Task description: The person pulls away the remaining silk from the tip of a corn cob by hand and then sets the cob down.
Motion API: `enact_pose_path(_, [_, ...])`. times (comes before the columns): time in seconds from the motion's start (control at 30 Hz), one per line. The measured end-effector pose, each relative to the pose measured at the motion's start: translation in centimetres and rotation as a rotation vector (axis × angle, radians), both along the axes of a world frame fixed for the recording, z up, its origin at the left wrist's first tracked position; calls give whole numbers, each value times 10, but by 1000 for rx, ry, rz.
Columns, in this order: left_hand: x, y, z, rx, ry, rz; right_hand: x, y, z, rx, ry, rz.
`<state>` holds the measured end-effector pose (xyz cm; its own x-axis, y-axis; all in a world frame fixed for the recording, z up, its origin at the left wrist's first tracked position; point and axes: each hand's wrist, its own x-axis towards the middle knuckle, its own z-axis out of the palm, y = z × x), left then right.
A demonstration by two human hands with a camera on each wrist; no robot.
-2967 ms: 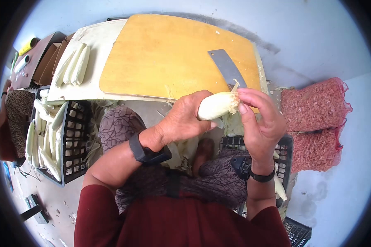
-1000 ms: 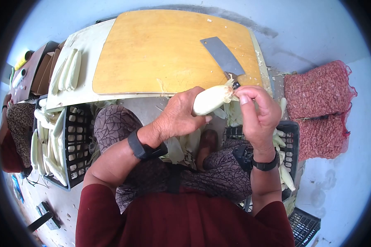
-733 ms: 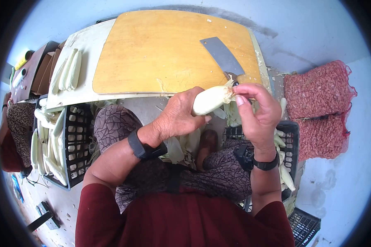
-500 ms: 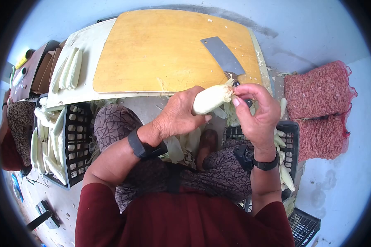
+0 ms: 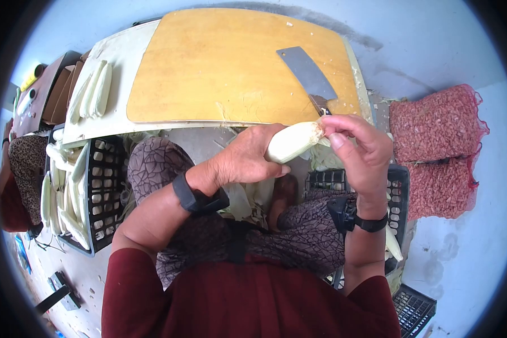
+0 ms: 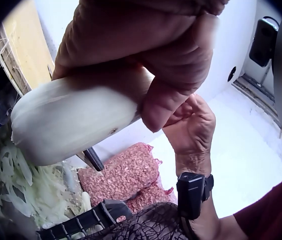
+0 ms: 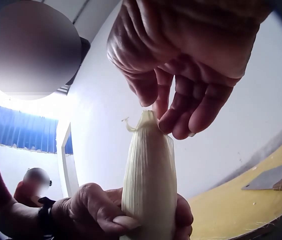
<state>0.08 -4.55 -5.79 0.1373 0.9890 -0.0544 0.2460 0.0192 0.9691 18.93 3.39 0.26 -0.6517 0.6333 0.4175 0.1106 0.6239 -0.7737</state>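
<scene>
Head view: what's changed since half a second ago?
Right hand has shifted slightly right; the vegetable has moved slightly right and toward the person. The wisp that stood up at its end no longer shows there. No new grasp or release visible. Unchanged: left hand holds the vegetable, cleaver lies on the yellow board.

From my end I read pale cream-green on the corn ear [image 5: 293, 144], browning at its right tip. On the far side I get a yellow-orange board [image 5: 225, 67] and a grey cleaver blade [image 5: 307, 73]. Near, the sleeve [image 5: 130, 281] is maroon; the trousers [image 5: 162, 166] are greyish mauve with black crackle lines. I see pinkish-red sacks [image 5: 434, 125] at right and a pale blue wall [image 5: 445, 56] beyond.
</scene>
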Motion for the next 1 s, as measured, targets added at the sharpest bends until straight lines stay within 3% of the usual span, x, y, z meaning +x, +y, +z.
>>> enact_pose_path(0.27, [-1, 0, 2, -12, -61, -80, 1, 1, -4, -56, -2, -20])
enact_pose_path(0.5, [-2, -1, 4, 2, -27, -115, -2, 2, -4, 20, 2, 9])
enact_pose_path(0.77, [-3, -2, 9, -183, -148, -148, -5, 2, -6, 115, 37, 45])
enact_pose_path(1.0, [-4, -1, 3, -168, -223, -163, -8, 1, -11, 166, 72, -3])
